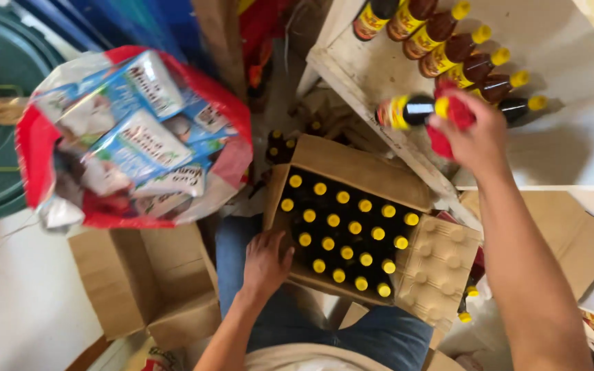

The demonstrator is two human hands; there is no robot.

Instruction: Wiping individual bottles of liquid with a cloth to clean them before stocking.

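white shelf (pixel 572 151) fills the upper right, a row of bottles (pixel 458 48) lying on it. just below it sits a carton (pixel 352 233) full of yellow caps. right hand (pixel 472 134) wraps a red cloth (pixel 452 113) and one dark bottle (pixel 407 110) at the shelf edge, fingers curled round its neck end; probably heavy, slippery, breakable, safest gripped mid-body. left hand (pixel 266 264) rests fingers together on the carton's near rim.

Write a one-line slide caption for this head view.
Right hand lays a yellow-capped bottle on the white shelf; left hand steadies the bottle carton.
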